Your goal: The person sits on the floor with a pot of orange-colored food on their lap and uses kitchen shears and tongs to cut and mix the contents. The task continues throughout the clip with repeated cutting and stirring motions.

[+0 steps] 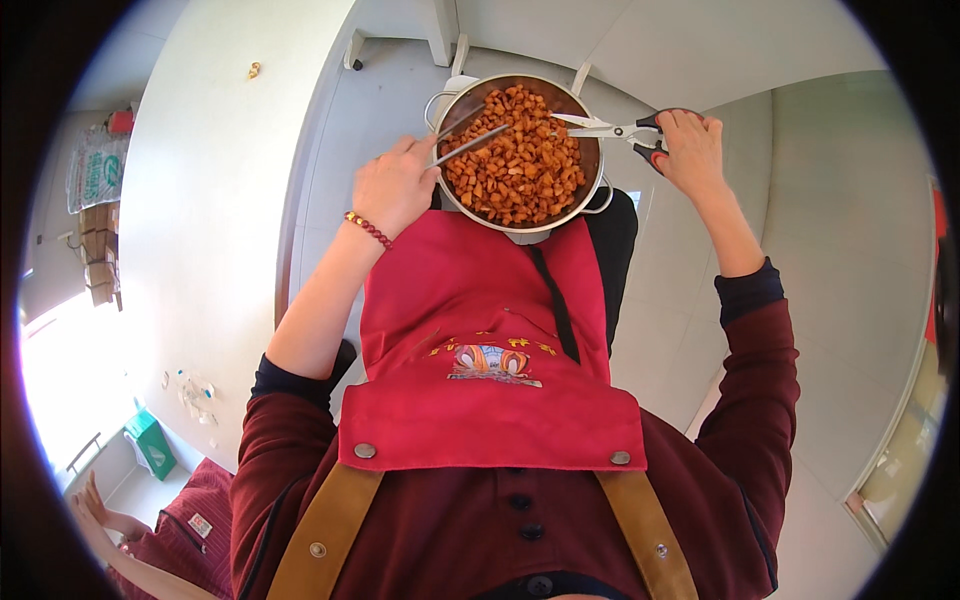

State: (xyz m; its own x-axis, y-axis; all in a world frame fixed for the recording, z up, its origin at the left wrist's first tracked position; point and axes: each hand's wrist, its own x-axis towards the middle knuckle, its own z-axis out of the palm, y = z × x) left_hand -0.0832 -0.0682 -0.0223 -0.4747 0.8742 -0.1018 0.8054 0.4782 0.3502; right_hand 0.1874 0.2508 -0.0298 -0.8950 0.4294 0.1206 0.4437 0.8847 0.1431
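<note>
A two-handled metal pan (596,169) stands before my knees, filled with small orange-brown chopped pieces (517,165) of food. My left hand (394,184) grips a pair of metal tongs (474,144), whose two arms are spread over the left side of the pieces. From the right, my right hand (688,146) holds kitchen scissors (616,131) by their black and red handles. The scissor blades are parted and reach over the pan's right side. I cannot tell whether anything sits between the blades or between the tong tips.
A white table (217,187) runs along my left, with a small scrap (253,71) and some clear plastic bits (196,394) on it. Another person (191,517) is at the lower left. A green bin (150,442) and stacked cartons (99,247) are beyond the table.
</note>
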